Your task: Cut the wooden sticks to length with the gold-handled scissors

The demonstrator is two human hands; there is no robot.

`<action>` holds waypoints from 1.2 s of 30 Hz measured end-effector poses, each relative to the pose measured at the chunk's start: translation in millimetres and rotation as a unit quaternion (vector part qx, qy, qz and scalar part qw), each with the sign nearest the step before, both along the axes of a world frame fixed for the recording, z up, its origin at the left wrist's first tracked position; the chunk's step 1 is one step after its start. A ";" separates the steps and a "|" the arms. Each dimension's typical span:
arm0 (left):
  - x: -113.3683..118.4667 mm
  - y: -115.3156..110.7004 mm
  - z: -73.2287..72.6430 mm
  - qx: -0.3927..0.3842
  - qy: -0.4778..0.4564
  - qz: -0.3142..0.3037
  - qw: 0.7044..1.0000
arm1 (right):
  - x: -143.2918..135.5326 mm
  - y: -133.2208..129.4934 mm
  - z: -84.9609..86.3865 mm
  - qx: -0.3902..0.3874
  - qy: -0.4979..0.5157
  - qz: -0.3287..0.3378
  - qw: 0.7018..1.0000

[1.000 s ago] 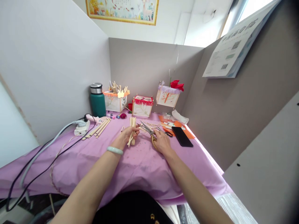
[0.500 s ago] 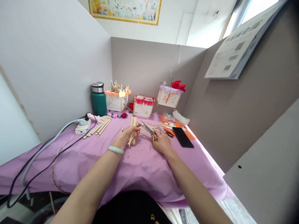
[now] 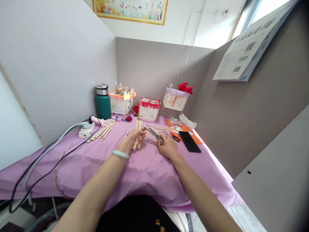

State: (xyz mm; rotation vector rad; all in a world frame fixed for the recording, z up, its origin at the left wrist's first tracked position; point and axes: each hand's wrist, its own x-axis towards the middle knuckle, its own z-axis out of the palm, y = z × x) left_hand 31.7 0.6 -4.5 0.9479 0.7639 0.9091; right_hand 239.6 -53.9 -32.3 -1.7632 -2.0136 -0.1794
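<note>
Lots of clutter on purple table (image 3: pixel 142 172)

Left hand (image 3: pixel 132 139): fingers clamped on stick bundle (image 3: pixel 137 144), centre; right hand (image 3: pixel 169 146): clamped on gold-handled scissors (image 3: pixel 158 138). Loose sticks (image 3: pixel 158 128) just beyond; phone (image 3: pixel 190 141) right; bottle (image 3: pixel 103 105) far left. Orange-rimmed box (image 3: pixel 118 106) holds upright sticks (image 3: pixel 123 89); purple-fringed box (image 3: pixel 175 100), far right, red flower (image 3: pixel 184 88).

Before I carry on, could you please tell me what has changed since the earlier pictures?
Nothing has visibly moved on the purple cloth; only the camera view has shifted slightly. Nothing was taken up or let go: the left hand still holds the stick bundle, the right hand the scissors. Phone and green bottle stay put.
</note>
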 end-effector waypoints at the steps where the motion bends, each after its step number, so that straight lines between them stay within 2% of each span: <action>1: 0.0 -0.3 0.3 0.001 0.000 0.001 1.000 | 0.0 0.1 0.1 0.001 0.000 0.002 1.000; 30: 0.5 1.6 -2.5 0.004 -0.002 0.006 1.000 | -0.1 -1.9 0.9 -0.006 0.006 -0.002 1.000; 36: 0.3 -1.2 0.5 -0.002 0.003 0.008 1.000 | -1.4 -2.8 3.2 -0.011 0.002 -0.006 1.000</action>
